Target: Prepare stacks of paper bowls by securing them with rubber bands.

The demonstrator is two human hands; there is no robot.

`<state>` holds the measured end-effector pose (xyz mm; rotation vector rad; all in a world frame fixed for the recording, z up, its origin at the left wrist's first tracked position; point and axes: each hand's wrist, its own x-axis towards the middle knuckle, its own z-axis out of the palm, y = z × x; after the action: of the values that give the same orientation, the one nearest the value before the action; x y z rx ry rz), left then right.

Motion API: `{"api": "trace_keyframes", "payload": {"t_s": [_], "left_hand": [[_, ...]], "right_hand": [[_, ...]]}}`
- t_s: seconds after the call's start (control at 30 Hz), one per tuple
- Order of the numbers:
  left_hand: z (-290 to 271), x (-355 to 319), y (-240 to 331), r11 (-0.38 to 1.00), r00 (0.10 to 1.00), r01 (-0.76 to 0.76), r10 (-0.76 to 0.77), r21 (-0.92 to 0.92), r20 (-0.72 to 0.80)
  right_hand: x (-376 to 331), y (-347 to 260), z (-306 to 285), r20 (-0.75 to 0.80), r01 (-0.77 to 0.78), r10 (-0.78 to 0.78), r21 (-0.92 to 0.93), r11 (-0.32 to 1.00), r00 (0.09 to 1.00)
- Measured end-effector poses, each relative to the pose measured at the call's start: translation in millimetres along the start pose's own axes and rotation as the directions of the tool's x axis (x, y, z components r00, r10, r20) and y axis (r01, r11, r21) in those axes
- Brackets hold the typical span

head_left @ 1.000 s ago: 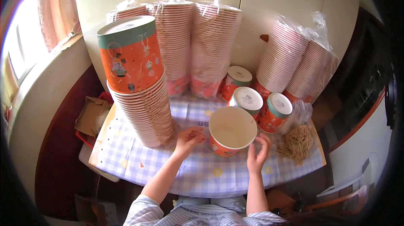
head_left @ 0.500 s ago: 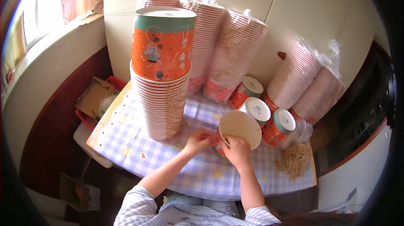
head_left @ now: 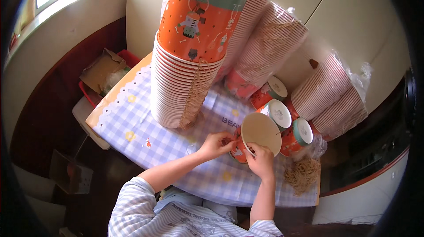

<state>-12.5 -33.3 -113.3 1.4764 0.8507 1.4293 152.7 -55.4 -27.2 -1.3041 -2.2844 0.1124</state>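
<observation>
An orange paper bucket [head_left: 258,131] with a cream inside lies tilted on the checked tablecloth [head_left: 145,126], its mouth facing up toward me. My left hand [head_left: 216,144] pinches at the bucket's left side near the rim. My right hand [head_left: 261,161] grips its lower rim from the front. A tall stack of matching orange buckets [head_left: 190,51] with string handles hanging down stands just to the left of my hands.
Three upturned orange buckets [head_left: 282,113] stand behind the held one. Plastic-wrapped stacks of buckets [head_left: 331,91] lean against the cream wall. A pile of tan string [head_left: 302,175] lies at the table's right front. A cardboard box [head_left: 101,69] sits left of the table.
The view has swung closer over the table. My right hand moved from the bucket's right side to its front rim, and the bucket tipped more toward me. My left hand stays at its left side.
</observation>
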Motion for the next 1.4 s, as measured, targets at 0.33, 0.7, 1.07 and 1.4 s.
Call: {"api": "trace_keyframes", "payload": {"t_s": [0.33, 0.7, 1.07, 1.4], "left_hand": [[-0.7, -0.6, 2.4, 0.999, 1.000, 0.020, -0.020, 0.044, -0.008], [-0.7, -1.8, 3.4, 0.997, 0.999, 0.016, -0.013, -0.082, 0.034], [-3.6, -1.3, 2.7, 0.998, 0.997, 0.005, 0.000, -0.057, 0.079], [-3.8, -0.1, 8.2, 0.991, 0.991, 0.060, -0.045, -0.122, 0.125]], "right_hand": [[-2.0, -3.8, -3.9, 0.063, -0.001, -0.003, 0.054, 0.999, 0.998], [-3.3, -2.9, -4.4, 0.064, -0.013, 0.009, 0.051, 0.999, 0.998], [-2.9, -4.3, -7.3, 0.113, 0.045, -0.051, 0.056, 0.997, 0.992], [24.4, 3.4, -8.0, 0.155, 0.020, -0.044, 0.158, 0.987, 0.987]]}}
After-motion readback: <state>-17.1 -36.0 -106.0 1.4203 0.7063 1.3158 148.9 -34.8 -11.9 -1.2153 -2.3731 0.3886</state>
